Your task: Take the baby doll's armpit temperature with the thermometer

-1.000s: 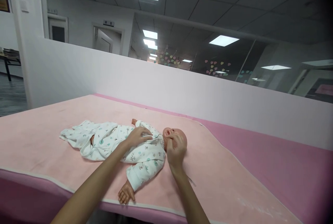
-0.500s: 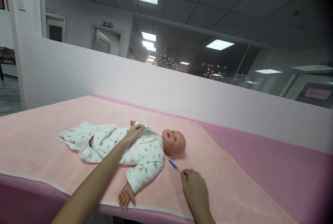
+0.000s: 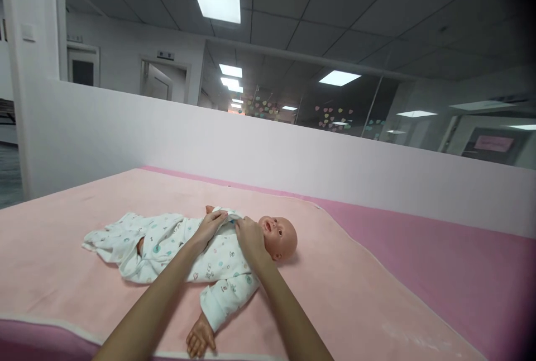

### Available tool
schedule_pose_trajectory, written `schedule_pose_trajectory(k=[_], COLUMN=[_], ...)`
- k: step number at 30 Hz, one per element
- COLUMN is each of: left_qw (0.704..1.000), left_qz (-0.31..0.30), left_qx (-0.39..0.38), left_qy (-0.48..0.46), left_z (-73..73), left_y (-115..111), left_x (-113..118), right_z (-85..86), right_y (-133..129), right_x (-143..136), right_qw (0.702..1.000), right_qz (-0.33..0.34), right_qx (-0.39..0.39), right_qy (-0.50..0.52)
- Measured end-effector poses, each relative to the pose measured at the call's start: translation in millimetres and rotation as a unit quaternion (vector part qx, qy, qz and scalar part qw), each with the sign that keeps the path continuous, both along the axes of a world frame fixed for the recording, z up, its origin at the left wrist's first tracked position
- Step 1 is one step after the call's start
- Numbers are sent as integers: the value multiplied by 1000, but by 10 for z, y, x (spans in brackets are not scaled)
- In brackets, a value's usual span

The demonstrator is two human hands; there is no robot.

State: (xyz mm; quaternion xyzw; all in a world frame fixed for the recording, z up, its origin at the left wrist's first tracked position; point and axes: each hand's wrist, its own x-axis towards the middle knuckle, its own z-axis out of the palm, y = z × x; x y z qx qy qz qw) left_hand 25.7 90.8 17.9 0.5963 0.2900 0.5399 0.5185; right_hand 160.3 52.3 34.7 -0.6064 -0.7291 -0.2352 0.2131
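A baby doll (image 3: 280, 238) lies on its back, its head to the right, dressed in a white patterned romper (image 3: 213, 263). My left hand (image 3: 211, 227) is at the chest, fingers closed on the romper's front edge and lifting it. Close beside it, my right hand (image 3: 250, 238) is at the romper's opening below the doll's chin, fingers pinched. A bit of blue shows between the hands, apparently the end of the thin blue-ended stick (image 3: 233, 221); the rest of it is hidden by fingers and cloth. One doll hand (image 3: 201, 336) rests near the front edge.
The doll lies on a pale pink mat (image 3: 355, 294) with a white border, over a darker pink surface (image 3: 444, 243). A low white wall (image 3: 259, 151) with glass above it runs along the back.
My right hand has moved left and up from beside the doll's head to the romper's opening, bringing the blue-ended stick. My left hand stays at the chest. The view has tilted slightly upward.
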Motion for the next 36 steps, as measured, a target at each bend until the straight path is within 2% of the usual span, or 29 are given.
schedule_pose_trajectory(k=[3, 7, 10, 14, 17, 22, 27, 32, 36], left_qw=[1000, 998, 991, 971, 940, 861, 779, 720, 702], left_qz=[-6, -16, 24, 78, 118, 136, 161, 223, 271], left_qx=[5, -26, -41, -33, 27, 171, 225, 270, 306], left_qy=[6, 48, 128, 224, 318, 459, 563, 600, 582], left_z=[11, 25, 57, 131, 160, 88, 21, 84, 130], left_y=[-30, -46, 33, 288, 487, 670, 753, 622, 395], left_x=[10, -6, -44, -29, 88, 296, 322, 295, 242], right_z=[-68, -147, -148, -110, -92, -102, -112, -85, -57], right_y=[193, 172, 117, 84, 60, 39, 65, 56, 16], right_x=[-10, 20, 11, -30, -45, -31, -9, -13, -25], right_qw=[999, 999, 998, 998, 996, 995, 994, 994, 994], right_qz=[-18, -14, -15, -38, -60, -57, -56, -53, -59], right_qx=[-26, -40, -47, -38, -52, -71, -85, -86, -87], right_qy=[-14, -21, -26, -24, -27, -40, -35, -35, -32])
